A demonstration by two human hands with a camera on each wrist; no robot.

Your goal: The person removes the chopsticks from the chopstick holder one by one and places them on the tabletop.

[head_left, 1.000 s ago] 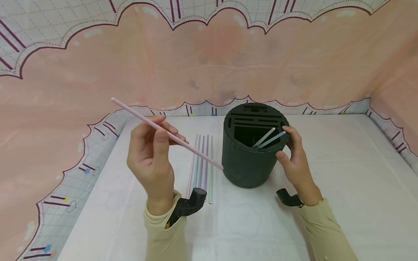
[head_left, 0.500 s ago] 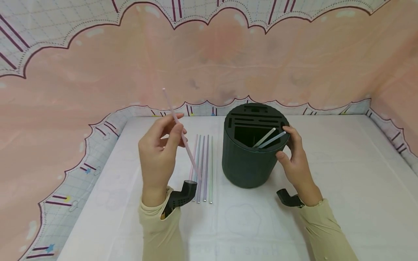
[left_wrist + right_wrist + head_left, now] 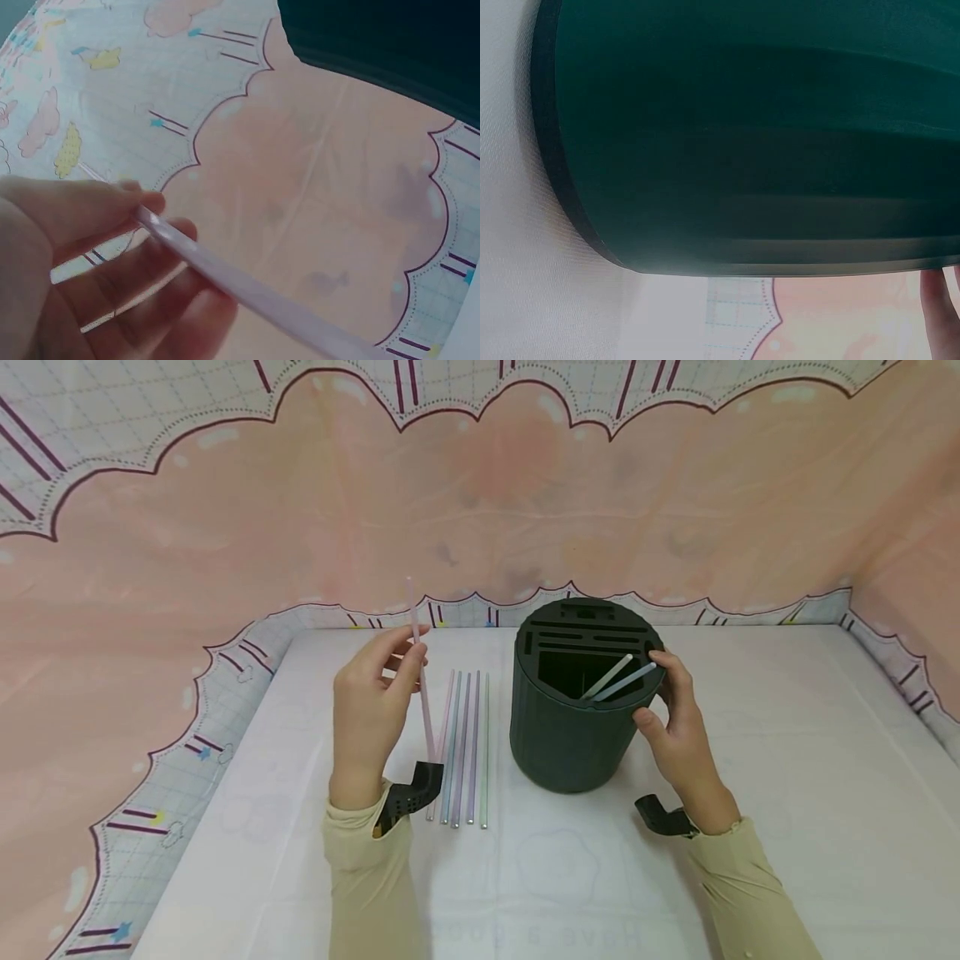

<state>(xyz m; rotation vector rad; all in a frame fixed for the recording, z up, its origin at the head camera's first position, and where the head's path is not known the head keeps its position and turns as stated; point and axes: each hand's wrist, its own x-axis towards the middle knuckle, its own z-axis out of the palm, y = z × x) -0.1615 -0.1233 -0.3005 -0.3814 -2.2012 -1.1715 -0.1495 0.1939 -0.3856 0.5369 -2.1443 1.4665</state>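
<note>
My left hand (image 3: 371,706) pinches a pale pink chopstick (image 3: 424,710) between thumb and fingers, left of the holder; it stands nearly upright. In the left wrist view, the chopstick (image 3: 262,296) slants across the curled fingers. My right hand (image 3: 684,735) grips the upper right rim of a dark green, round knife holder (image 3: 573,743) with a slotted top. Leaning in its large opening are a pale green chopstick (image 3: 611,672) and a light blue chopstick (image 3: 628,681). The right wrist view is mostly filled by the holder's side (image 3: 742,150), with fingertips (image 3: 935,307) at its edge.
Several pastel chopsticks (image 3: 471,752) lie side by side on the white tabletop (image 3: 555,885), between the left hand and the holder. Behind the table hangs a peach cloth (image 3: 487,510) with a scalloped print. Black wrist cameras sit on both wrists.
The left hand has turned and shifted slightly right, swinging the pink chopstick from a slant across to nearly upright. The right hand and the holder have stayed in place.
</note>
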